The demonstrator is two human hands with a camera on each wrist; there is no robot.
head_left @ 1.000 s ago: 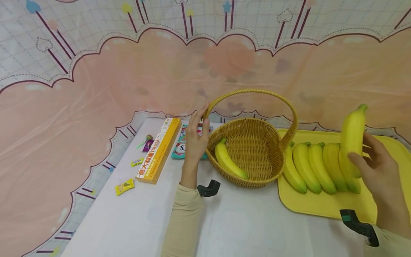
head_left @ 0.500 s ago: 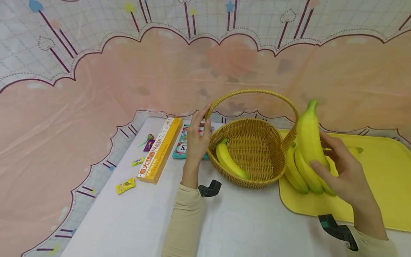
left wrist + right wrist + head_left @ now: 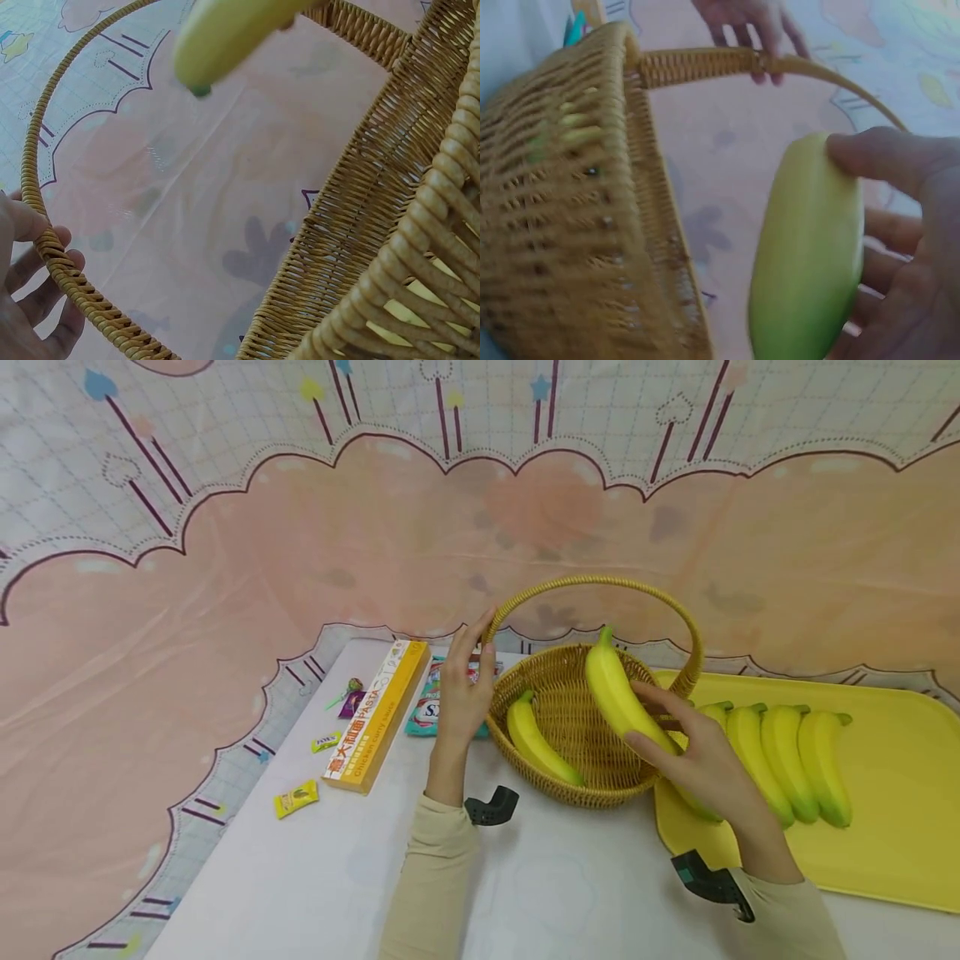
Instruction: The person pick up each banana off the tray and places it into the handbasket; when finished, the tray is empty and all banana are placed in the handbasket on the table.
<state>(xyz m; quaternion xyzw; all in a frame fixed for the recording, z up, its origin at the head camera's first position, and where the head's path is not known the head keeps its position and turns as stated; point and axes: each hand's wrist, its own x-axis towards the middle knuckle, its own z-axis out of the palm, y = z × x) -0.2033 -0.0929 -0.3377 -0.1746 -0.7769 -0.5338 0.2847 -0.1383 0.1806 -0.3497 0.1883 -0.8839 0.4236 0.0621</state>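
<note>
My left hand's fingers (image 3: pixel 480 647) curl around the handle of the wicker basket (image 3: pixel 577 718) on its left side and hold it there. Farther left, a long yellow pasta box (image 3: pixel 375 718), a teal packet (image 3: pixel 429 710) and some small sweets (image 3: pixel 297 797) lie on the table (image 3: pixel 315 877). One banana (image 3: pixel 536 745) lies inside the basket, by the left wall.

My right hand (image 3: pixel 701 764) holds another banana (image 3: pixel 622 697) over the right side of the basket. Its fingers and thumb are clamped on the lower half. To the right, three more bananas (image 3: pixel 787 760) lie side by side on the yellow tray (image 3: pixel 900 827).

I think the held banana could bump the handle or the rim, because it hangs close under the arch. It could also slip, since I hold only its lower part. The basket might slide if my left hand lets go.

The banana's long line leans, tip up and a bit left and away from me, and the other end points down to my palm.
</note>
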